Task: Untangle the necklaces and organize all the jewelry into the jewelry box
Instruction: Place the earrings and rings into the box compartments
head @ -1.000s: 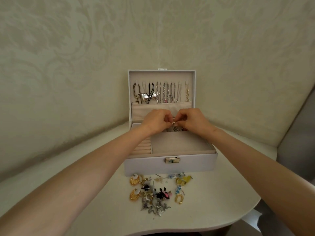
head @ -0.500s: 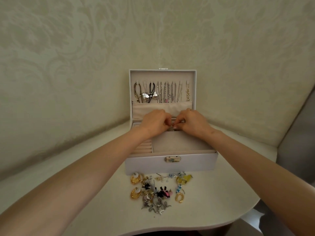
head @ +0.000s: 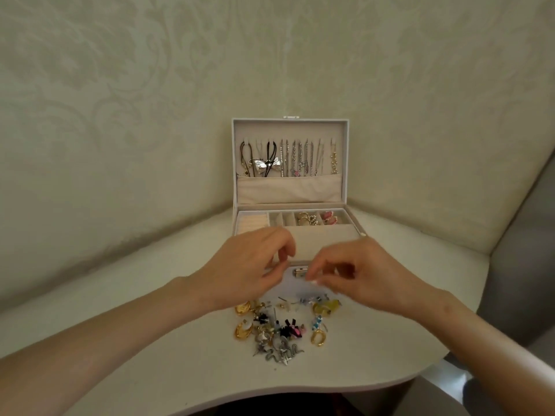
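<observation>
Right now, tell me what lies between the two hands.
Head view: the metal clasp on the front wall of the jewelry box lies between the left hand and the right hand.

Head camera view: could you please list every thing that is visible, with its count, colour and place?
jewelry box: 1, white, open, at the back of the table
necklaces: several, silver, black and gold, hanging inside the lid
bow pendant: 1, silver, among the necklaces at left
small pieces: a few, gold and pink, in the back compartments
loose jewelry: one pile, gold, yellow, black, pink, blue, silver, on the table before the box
table: 1, white, under everything
wall: cream, patterned, behind
left hand: 1, above the box front, fingers loosely curled, holding nothing
right hand: 1, near the latch, fingers curled; blurred, any hold unclear
</observation>
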Motion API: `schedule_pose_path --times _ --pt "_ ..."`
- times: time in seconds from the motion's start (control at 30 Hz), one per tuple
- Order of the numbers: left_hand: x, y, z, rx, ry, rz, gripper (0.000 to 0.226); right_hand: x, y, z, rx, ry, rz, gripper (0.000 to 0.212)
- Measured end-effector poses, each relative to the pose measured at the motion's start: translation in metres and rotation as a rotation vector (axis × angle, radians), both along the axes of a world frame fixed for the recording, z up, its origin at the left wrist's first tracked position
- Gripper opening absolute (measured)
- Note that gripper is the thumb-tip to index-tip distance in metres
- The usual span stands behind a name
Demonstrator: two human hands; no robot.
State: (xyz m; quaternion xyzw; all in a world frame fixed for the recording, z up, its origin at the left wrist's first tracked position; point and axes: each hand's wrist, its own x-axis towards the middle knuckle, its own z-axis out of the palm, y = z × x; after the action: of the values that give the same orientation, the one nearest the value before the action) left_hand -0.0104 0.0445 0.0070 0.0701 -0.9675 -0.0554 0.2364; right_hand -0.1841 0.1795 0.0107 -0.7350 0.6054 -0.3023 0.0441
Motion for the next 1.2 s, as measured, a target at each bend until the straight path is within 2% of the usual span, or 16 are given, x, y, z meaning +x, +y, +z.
schedule_pose_path --times 0.1,0.17,0.27,0.47,0.77,0.87,0.93,1.03,1.2 --pt "0.021 0.002 0.003 0.06 -0.105 -0.067 0.01 0.006 0.011 -0.019 0.149 0.108 0.052 0.016" --pt "0.027 -0.001 0.005 0.025 -0.204 -0.09 0.008 0.009 0.013 -0.027 0.199 0.143 0.044 0.022" --pt "0.032 -0.006 0.003 -0.033 -0.359 -0.092 0.012 0.017 0.01 -0.03 0.201 0.123 -0.003 0.025" --pt "0.039 -0.005 -0.005 0.01 -0.551 -0.042 0.022 0.044 -0.005 -0.034 0.21 0.203 0.011 0.028" --pt "0.055 -0.008 -0.018 0.23 -0.49 0.007 0.013 0.047 -0.023 -0.039 0.128 0.231 -0.084 0.026" --pt "0.054 -0.008 -0.02 0.283 -0.365 0.12 0.016 0.043 -0.024 -0.04 0.116 0.223 -0.117 0.022" --pt "0.051 -0.008 -0.022 0.257 -0.314 0.189 0.014 0.042 -0.024 -0.041 0.099 0.222 -0.127 0.025" --pt "0.046 -0.006 -0.025 0.134 -0.356 0.271 0.018 0.044 -0.025 -0.042 0.115 0.233 -0.133 0.03" --pt "0.045 -0.007 -0.028 0.04 -0.448 0.306 0.023 0.042 -0.026 -0.039 0.137 0.259 -0.158 0.021"
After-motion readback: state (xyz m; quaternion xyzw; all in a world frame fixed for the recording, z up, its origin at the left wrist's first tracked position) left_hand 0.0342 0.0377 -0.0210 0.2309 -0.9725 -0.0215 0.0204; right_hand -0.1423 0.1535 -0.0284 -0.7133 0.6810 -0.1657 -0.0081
